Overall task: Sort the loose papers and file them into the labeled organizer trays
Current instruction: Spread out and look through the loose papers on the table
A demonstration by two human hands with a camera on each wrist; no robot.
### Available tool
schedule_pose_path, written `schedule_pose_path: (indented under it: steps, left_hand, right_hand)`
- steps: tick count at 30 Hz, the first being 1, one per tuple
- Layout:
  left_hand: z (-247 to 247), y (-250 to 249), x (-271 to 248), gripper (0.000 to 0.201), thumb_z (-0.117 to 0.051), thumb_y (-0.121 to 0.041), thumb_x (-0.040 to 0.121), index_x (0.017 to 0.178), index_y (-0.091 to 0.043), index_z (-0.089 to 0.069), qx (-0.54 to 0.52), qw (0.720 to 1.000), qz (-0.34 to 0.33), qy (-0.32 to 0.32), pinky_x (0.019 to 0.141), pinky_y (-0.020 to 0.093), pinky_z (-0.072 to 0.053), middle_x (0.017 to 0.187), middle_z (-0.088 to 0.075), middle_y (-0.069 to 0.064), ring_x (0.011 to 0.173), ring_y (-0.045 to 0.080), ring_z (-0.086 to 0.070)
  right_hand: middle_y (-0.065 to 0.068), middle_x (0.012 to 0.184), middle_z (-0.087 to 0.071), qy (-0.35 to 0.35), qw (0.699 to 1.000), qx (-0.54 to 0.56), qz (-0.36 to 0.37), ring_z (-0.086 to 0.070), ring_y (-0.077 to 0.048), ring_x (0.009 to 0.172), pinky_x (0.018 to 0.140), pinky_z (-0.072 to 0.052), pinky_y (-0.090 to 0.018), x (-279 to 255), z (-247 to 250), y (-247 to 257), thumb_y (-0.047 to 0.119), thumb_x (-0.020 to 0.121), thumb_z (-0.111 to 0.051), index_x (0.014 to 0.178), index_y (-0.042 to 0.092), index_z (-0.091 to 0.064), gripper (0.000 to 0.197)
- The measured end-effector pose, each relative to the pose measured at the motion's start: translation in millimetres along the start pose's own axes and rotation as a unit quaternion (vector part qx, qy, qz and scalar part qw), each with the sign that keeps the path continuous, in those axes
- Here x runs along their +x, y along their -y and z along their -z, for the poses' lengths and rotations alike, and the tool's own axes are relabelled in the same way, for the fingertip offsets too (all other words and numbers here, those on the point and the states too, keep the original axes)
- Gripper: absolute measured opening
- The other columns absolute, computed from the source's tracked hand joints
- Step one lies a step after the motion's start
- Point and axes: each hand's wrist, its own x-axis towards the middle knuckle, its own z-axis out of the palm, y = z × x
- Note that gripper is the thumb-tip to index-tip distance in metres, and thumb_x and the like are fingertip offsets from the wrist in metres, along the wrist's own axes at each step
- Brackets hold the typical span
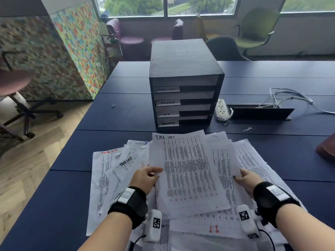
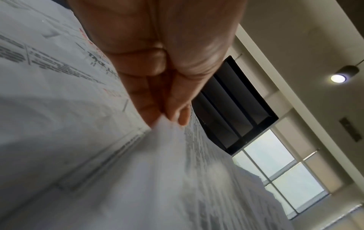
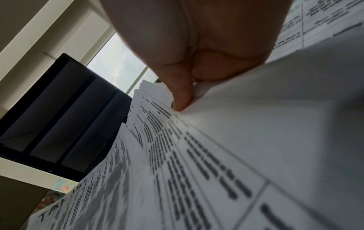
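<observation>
A black organizer (image 1: 184, 84) stands mid-table with four trays labelled TASK LIST (image 1: 166, 89), ADMIN (image 1: 168, 102), H.R. and SECURITY (image 1: 168, 123). It also shows as the organizer (image 2: 236, 112) in the left wrist view and the organizer (image 3: 69, 116) in the right wrist view. Loose printed papers (image 1: 108, 178) lie spread in front of it. On top is a sheet headed TASK LIST (image 1: 188, 171). My left hand (image 1: 154, 173) pinches its left edge, fingertips (image 2: 169, 115) closed on paper. My right hand (image 1: 238, 176) pinches the right edge of the sheets just under it, thumb (image 3: 183, 99) on top.
A white power strip (image 1: 221, 109) lies right of the organizer, beside an open cable flap (image 1: 261, 113) and loose white cables (image 1: 290, 98). A brown object (image 1: 326, 149) sits at the table's right edge. Chairs stand behind and to the left of the dark blue table (image 1: 112, 120).
</observation>
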Motion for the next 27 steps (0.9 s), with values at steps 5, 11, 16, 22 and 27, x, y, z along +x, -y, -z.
schedule_pose_path:
  steps: [5,11,16,22,27]
  left_hand:
    - [20,19,4,0.042,-0.04,0.007,0.086,0.083,-0.028,-0.064,0.015,0.99,0.057,-0.128,0.055,0.024,-0.04,0.078,-0.063,0.001,0.062,0.02,-0.054]
    - [50,34,5,0.036,-0.039,0.005,0.088,0.115,-0.016,-0.051,0.0,0.965,0.094,-0.246,0.063,0.031,-0.046,0.088,-0.059,0.005,0.076,0.028,-0.057]
    - [51,27,5,0.028,-0.04,-0.004,0.095,0.12,-0.011,-0.051,0.034,0.964,0.093,-0.246,0.058,0.028,-0.036,0.084,-0.057,0.003,0.075,0.025,-0.053]
    - [27,16,7,0.024,-0.052,-0.007,0.089,0.11,-0.015,-0.059,-0.022,0.984,0.08,-0.159,0.063,0.032,-0.051,0.088,-0.067,0.003,0.073,0.024,-0.062]
    - [-8,10,5,0.033,-0.054,-0.001,0.084,0.112,-0.017,-0.06,0.054,0.996,0.048,-0.053,0.067,0.024,-0.047,0.084,-0.062,0.0,0.072,0.017,-0.059]
  right_hand:
    - [-0.017,0.098,-0.065,-0.031,0.998,0.048,0.005,-0.061,-0.039,0.101,0.097,-0.044,-0.053,14,10,-10,-0.006,0.084,-0.056,0.125,0.001,-0.056,0.041]
    - [-0.019,0.083,-0.066,0.034,0.965,0.256,-0.043,-0.063,-0.034,0.069,0.069,-0.055,-0.046,-2,26,-6,-0.014,0.089,-0.039,0.112,0.008,-0.054,0.034]
    - [-0.018,0.082,-0.071,0.117,0.92,0.371,-0.045,-0.069,-0.032,0.064,0.063,-0.056,-0.052,-15,32,-2,-0.005,0.072,-0.06,0.106,0.009,-0.056,0.037]
    - [-0.019,0.09,-0.069,0.155,0.911,0.38,-0.048,-0.069,-0.031,0.069,0.071,-0.055,-0.051,-14,31,5,0.001,0.04,-0.088,0.11,0.012,-0.059,0.076]
    - [-0.015,0.068,-0.068,0.081,0.95,0.293,-0.072,-0.065,-0.028,0.053,0.055,-0.058,-0.042,-21,16,14,-0.01,0.09,-0.039,0.109,0.004,-0.054,0.028]
